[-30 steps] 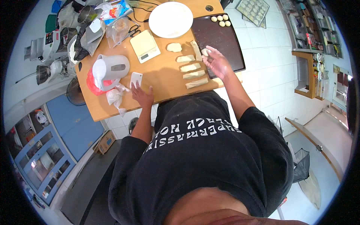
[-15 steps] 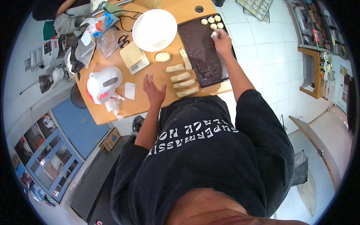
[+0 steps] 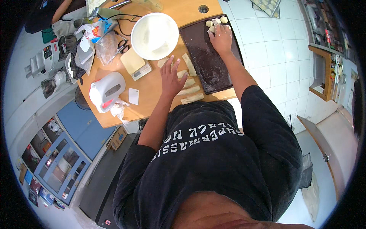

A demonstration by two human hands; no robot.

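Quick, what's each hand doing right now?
Left hand: open, spread beside the dough strips.
Right hand: lowered at the dough balls on the dark tray; whether it grips one can't be told.

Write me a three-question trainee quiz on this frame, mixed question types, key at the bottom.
1. Multiple choice: where on the dark tray are the dough balls?
A) Near left corner
B) Far right corner
C) Middle
2. True or false: the flat white card lies on the wooden table, apart from the left hand.
3. Short answer: which hand is at the dough balls?

Key:
1. B.
2. True.
3. The right hand; its fingers hide some of the balls, so whether it grips one cannot be told.
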